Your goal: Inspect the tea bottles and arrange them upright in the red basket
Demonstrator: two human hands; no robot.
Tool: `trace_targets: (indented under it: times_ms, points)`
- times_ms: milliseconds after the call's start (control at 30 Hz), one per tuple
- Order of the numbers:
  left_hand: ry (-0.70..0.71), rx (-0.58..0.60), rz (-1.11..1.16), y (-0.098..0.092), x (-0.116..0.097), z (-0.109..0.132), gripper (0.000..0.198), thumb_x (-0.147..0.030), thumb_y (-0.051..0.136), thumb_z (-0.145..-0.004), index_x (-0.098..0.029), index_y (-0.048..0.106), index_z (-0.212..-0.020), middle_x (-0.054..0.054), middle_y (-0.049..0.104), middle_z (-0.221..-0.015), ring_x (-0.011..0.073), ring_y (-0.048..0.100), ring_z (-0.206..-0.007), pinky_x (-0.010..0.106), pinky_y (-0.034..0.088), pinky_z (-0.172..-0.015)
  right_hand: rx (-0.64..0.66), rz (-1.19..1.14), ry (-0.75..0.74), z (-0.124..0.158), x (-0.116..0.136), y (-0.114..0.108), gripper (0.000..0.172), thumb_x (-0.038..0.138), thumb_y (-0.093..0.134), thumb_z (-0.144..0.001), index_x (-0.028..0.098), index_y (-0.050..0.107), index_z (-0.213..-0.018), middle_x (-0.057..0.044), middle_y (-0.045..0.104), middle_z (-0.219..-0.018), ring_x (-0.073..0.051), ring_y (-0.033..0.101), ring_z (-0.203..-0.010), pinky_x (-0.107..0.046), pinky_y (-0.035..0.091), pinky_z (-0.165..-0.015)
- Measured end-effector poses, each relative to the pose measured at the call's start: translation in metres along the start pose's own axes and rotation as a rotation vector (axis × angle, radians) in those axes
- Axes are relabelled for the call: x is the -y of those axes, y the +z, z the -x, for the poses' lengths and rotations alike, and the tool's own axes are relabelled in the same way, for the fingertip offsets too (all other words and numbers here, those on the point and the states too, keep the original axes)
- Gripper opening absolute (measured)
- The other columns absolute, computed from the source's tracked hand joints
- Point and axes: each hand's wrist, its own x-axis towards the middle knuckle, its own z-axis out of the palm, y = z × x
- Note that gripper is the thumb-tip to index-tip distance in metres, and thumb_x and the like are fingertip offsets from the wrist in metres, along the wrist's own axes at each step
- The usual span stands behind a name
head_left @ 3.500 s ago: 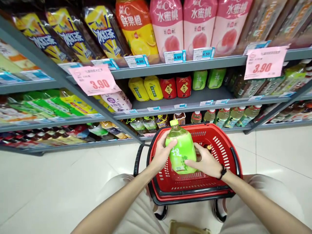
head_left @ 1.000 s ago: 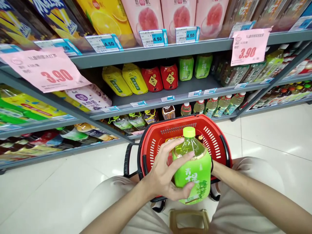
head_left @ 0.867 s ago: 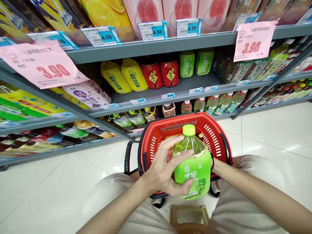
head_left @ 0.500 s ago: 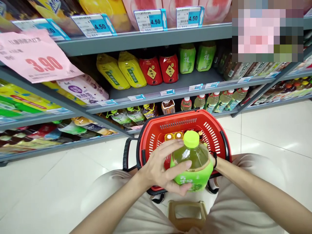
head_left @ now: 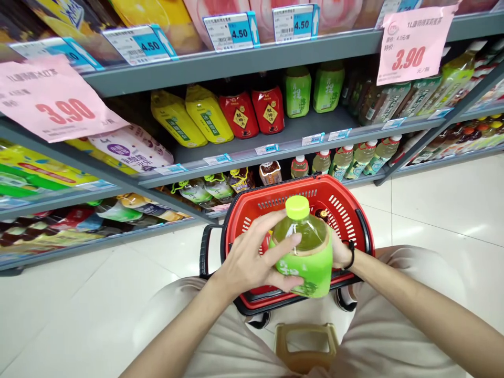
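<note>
Between my two hands is a large drink bottle (head_left: 305, 262) with a lime-green cap and a green label, held nearly upright over a red shopping basket (head_left: 346, 199). My left hand (head_left: 252, 257) wraps the bottle's left side, its fingers spread over the shoulder and label. On the far right side, my right hand (head_left: 339, 251) presses against the bottle; most of its fingers are hidden behind it. A black band circles my right wrist. Inside the basket, a small dark bottle top (head_left: 323, 214) shows behind the held bottle, which covers most of the basket's contents.
Grey shelves (head_left: 220, 67) of bottled drinks stand ahead, with yellow bottles (head_left: 208, 113), red bottles (head_left: 268, 110) and green bottles (head_left: 328, 86). Pink price sheets (head_left: 413, 44) hang from the shelf edge. The basket's black handle (head_left: 205, 252) sticks out left. A gold-coloured stool (head_left: 307, 359) is between my legs.
The bottle has shifted slightly up and left with both hands, and turned a little. More of my right hand shows now. The view has tilted slightly.
</note>
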Motion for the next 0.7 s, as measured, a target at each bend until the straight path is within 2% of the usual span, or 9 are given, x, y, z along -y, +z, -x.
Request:
trace_targets:
  times_ms: [100, 167, 233, 300, 400, 467, 567, 700]
  points:
    - [-0.19, 0.077, 0.009, -0.005, 0.003, -0.003, 0.085, -0.064, 0.077, -0.092, -0.028, 0.045, -0.161, 0.021, 0.057, -0.152, 0.0366, 0.065, -0.135, 0.049, 0.061, -0.104, 0.023, -0.043, 0.019, -0.007, -0.003, 0.006, 0.057, 0.073, 0.067, -0.083, 0.021, 0.079, -0.101, -0.01, 0.084, -0.111, -0.035, 0.069, -0.13, -0.05, 0.044, -0.12]
    - [-0.339, 0.163, 0.042, -0.004, 0.002, -0.005, 0.084, -0.059, 0.075, -0.095, -0.027, 0.039, -0.164, 0.022, 0.051, -0.159, 0.0388, 0.06, -0.143, 0.052, 0.058, -0.11, -0.01, -0.06, -0.018, -0.013, -0.005, 0.01, 0.059, 0.073, 0.069, -0.082, 0.02, 0.08, -0.106, -0.01, 0.084, -0.115, -0.034, 0.069, -0.131, -0.049, 0.044, -0.12]
    - [-0.449, 0.235, 0.09, -0.001, 0.0, -0.007, 0.093, -0.051, 0.079, -0.093, -0.024, 0.031, -0.167, 0.024, 0.045, -0.165, 0.0413, 0.049, -0.154, 0.057, 0.05, -0.121, -0.031, -0.069, -0.055, -0.018, -0.005, 0.014, 0.061, 0.073, 0.07, -0.083, 0.02, 0.08, -0.112, -0.009, 0.083, -0.119, -0.033, 0.068, -0.132, -0.047, 0.045, -0.12]
    - [-0.519, 0.247, 0.14, 0.002, -0.001, -0.008, 0.104, -0.047, 0.086, -0.087, -0.022, 0.026, -0.169, 0.024, 0.042, -0.167, 0.0424, 0.04, -0.159, 0.061, 0.042, -0.127, -0.021, -0.056, -0.065, -0.02, -0.004, 0.016, 0.064, 0.073, 0.071, -0.085, 0.02, 0.079, -0.12, -0.009, 0.082, -0.124, -0.032, 0.068, -0.132, -0.047, 0.045, -0.12]
    - [-0.618, 0.175, 0.231, 0.004, 0.002, -0.007, 0.11, -0.046, 0.094, -0.077, -0.024, 0.031, -0.164, 0.021, 0.048, -0.161, 0.04, 0.05, -0.153, 0.058, 0.046, -0.125, 0.027, -0.011, -0.029, -0.018, -0.005, 0.016, 0.067, 0.076, 0.07, -0.089, 0.023, 0.077, -0.129, -0.008, 0.081, -0.128, -0.032, 0.068, -0.133, -0.048, 0.046, -0.12]
    - [-0.662, 0.112, 0.311, 0.001, 0.006, -0.005, 0.104, -0.047, 0.097, -0.073, -0.025, 0.04, -0.157, 0.018, 0.053, -0.155, 0.0368, 0.058, -0.144, 0.054, 0.05, -0.121, 0.081, 0.013, -0.001, -0.015, -0.007, 0.015, 0.067, 0.078, 0.069, -0.089, 0.025, 0.077, -0.13, -0.008, 0.08, -0.129, -0.032, 0.068, -0.132, -0.049, 0.048, -0.118]
    - [-0.643, 0.018, 0.44, -0.005, 0.012, -0.003, 0.091, -0.051, 0.096, -0.074, -0.025, 0.049, -0.147, 0.016, 0.06, -0.145, 0.0347, 0.064, -0.136, 0.051, 0.055, -0.114, 0.144, 0.036, -0.018, -0.011, -0.012, 0.01, 0.069, 0.079, 0.076, -0.085, 0.025, 0.074, -0.128, -0.01, 0.079, -0.13, -0.032, 0.07, -0.126, -0.051, 0.053, -0.11]
    - [-0.619, -0.089, 0.568, -0.01, 0.014, -0.005, 0.088, -0.06, 0.092, -0.076, -0.025, 0.045, -0.141, 0.017, 0.065, -0.135, 0.0354, 0.068, -0.132, 0.049, 0.06, -0.107, 0.205, 0.037, -0.024, -0.008, -0.021, 0.005, 0.069, 0.066, 0.092, -0.075, 0.026, 0.069, -0.127, -0.01, 0.078, -0.128, -0.031, 0.075, -0.114, -0.049, 0.06, -0.097]
